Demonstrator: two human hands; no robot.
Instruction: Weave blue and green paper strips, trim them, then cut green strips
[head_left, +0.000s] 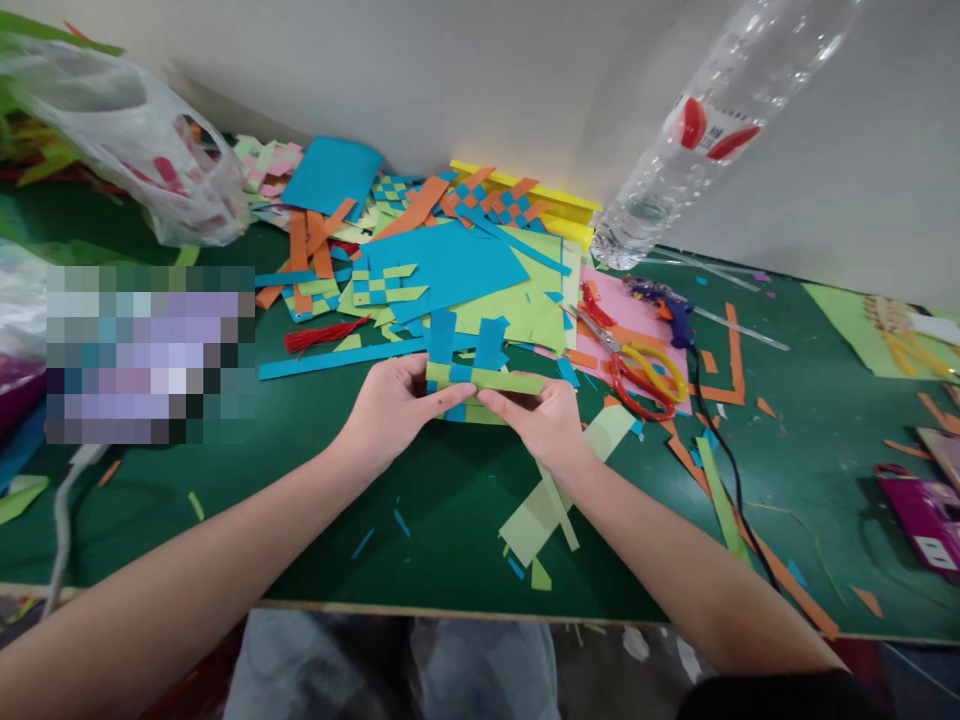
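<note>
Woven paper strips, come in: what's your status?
Left hand, right hand pinching woven paper strips. Blue ends poking out far side. Scissors clear, off to the right.

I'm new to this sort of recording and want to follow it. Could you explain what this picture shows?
There is no machine here: a person works with two bare hands, the left hand and the right hand. The only picture comes from a camera worn on the head, looking forward and down. Between them, both hands hold crossed paper strips, blue and light green. The green table is scattered with cut paper. Beyond the hands lies a blue sheet; a red tassel lies to the left, and scissors and a blue glue gun to the right.
</note>
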